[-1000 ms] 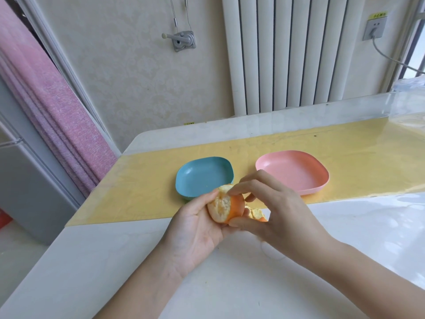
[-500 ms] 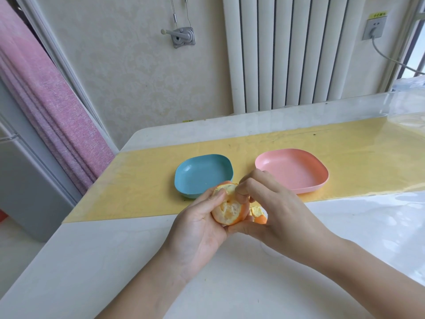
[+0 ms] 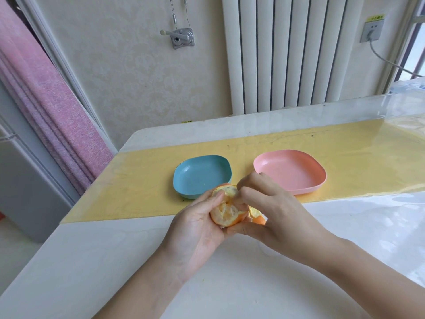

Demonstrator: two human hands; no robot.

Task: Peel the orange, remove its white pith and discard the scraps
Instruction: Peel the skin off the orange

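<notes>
From my remote feed, head view only.

Orange [image 3: 226,209]: partly peeled and held above the white table [image 3: 230,284], near its front half, just in front of the blue dish [image 3: 200,173]. Pale pith and flesh face the camera. Orange rind shows along the bottom and at the top edge.

Left hand [image 3: 197,229]: palm up, cupping the orange from the left and below, with the thumb pressed over the top of the fruit. It is grasping the orange.

Right hand [image 3: 273,210]: curled in from the right, fingertips dug in at the orange's upper right edge and thumb under the fruit. It is gripping the orange too. A loose flap of peel [image 3: 256,215] hangs at the fruit's right side, tucked against the right palm. I cannot tell whether it is fully detached.

Pink dish [image 3: 289,171]: sits right of the blue one, apart from it. Both rest on a yellow runner [image 3: 142,185] under a clear cover.

Background: white radiator [image 3: 287,54] on the wall behind the table, a wall socket [image 3: 370,28] with a cord plugged in to its right, and a pink curtain [image 3: 46,107] at far left.
</notes>
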